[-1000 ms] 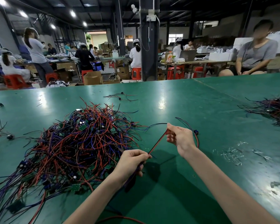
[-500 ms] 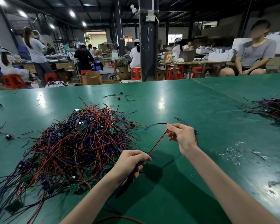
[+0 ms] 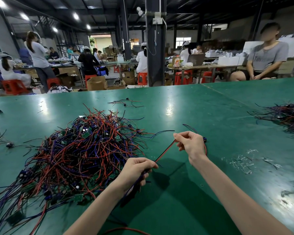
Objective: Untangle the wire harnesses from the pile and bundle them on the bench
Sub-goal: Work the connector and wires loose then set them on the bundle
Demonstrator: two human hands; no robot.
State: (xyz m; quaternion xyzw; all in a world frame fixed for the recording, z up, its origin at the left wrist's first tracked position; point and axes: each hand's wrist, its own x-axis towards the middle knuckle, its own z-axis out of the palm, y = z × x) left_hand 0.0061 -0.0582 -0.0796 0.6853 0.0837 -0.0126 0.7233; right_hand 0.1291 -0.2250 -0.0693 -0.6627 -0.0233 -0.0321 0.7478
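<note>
Now left hand (image 3: 136, 168) and right hand (image 3: 191, 144) pinch one taut wire harness (image 3: 165, 152)

Two bare forearms and hands seen from the wearer's head
The left hand (image 3: 136, 168) and right hand (image 3: 192, 145) are shown uncovered, with slender fingers (image 3: 183, 134); the left forearm (image 3: 95, 211) and right forearm (image 3: 236, 197) are seen bare from wrist to the lower edge of view, slim and smooth
</note>
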